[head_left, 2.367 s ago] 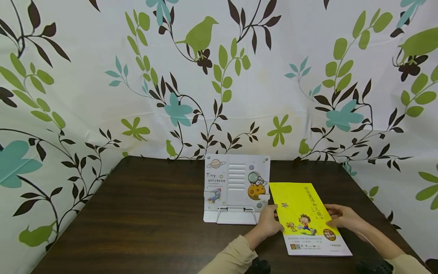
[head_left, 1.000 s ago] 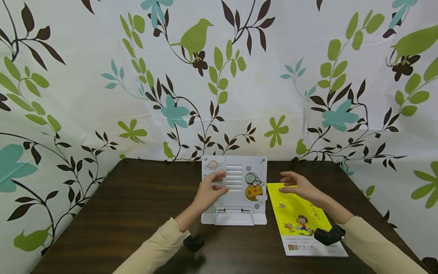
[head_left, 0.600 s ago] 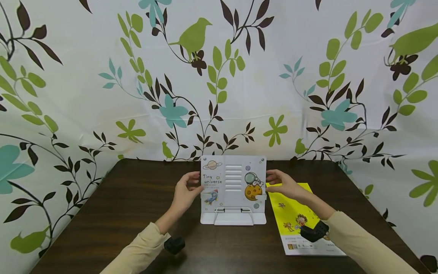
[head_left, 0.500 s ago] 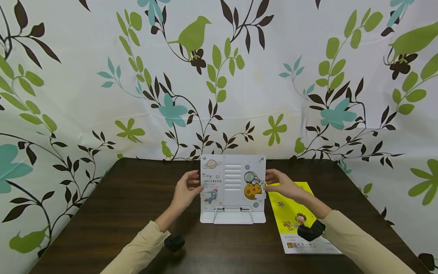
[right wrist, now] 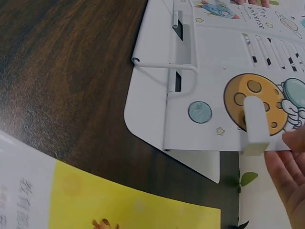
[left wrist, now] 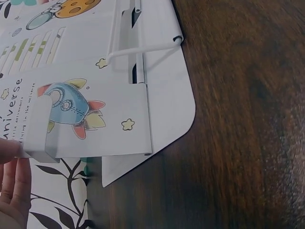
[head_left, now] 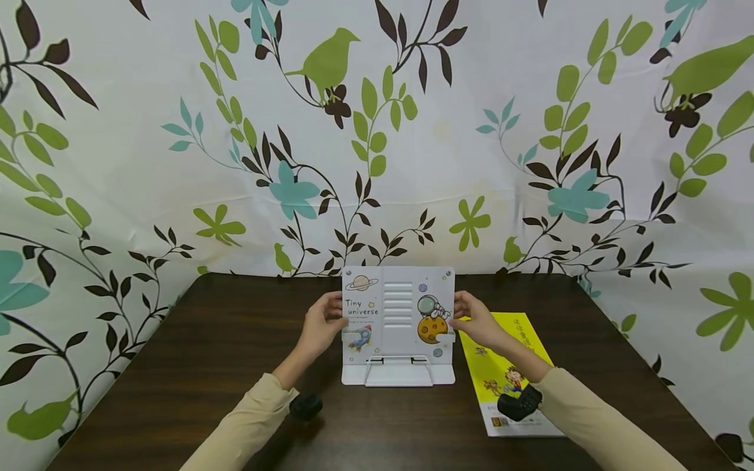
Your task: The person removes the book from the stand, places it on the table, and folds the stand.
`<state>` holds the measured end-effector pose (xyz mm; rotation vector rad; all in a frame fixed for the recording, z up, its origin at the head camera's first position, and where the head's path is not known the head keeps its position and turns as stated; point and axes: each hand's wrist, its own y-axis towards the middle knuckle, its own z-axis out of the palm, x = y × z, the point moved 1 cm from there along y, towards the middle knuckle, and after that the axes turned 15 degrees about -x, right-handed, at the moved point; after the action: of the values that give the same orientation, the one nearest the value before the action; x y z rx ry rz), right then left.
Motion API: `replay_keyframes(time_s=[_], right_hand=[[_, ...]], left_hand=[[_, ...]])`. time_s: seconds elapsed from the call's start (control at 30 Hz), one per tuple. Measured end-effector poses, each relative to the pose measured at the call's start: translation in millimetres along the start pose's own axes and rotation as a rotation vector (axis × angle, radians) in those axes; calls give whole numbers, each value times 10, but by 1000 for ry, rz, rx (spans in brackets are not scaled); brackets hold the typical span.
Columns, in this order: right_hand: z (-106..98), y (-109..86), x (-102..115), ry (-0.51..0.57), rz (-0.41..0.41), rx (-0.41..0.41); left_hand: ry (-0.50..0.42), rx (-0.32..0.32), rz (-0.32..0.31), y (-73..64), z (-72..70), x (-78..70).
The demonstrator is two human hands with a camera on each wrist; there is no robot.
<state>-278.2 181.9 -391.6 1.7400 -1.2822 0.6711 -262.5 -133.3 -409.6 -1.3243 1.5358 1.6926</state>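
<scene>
A white book stand (head_left: 398, 327), printed with a planet, a rocket and an astronaut, stands upright on the dark wooden table in the head view. My left hand (head_left: 321, 327) grips its left side edge, thumb in front and fingers behind the panel, beside a small white side clip (left wrist: 40, 129). On the opposite edge my right hand (head_left: 476, 320) pinches the panel the same way, its thumb (right wrist: 295, 138) near the printed orange moon. A wire support (head_left: 398, 371) sits across the stand's base. The yellow book (head_left: 509, 366) lies flat at the right, partly under my right forearm.
The brown table (head_left: 235, 366) reaches back to a white cloth (head_left: 412, 216) printed with leaves and birds. Black wrist cameras (head_left: 306, 407) hang under both forearms. A dark object (head_left: 730, 446) shows at the lower right corner.
Both hands let go of the yellow book, rose and moved left, and took hold of the stand's two side edges. The book stays on the table; the stand has hardly moved.
</scene>
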Motion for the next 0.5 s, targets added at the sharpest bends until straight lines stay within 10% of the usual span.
replay_keyframes(time_s=[0.5], right_hand=[[35, -9, -17, 7, -33, -27]], left_hand=[[32, -13, 17, 0, -1, -59]])
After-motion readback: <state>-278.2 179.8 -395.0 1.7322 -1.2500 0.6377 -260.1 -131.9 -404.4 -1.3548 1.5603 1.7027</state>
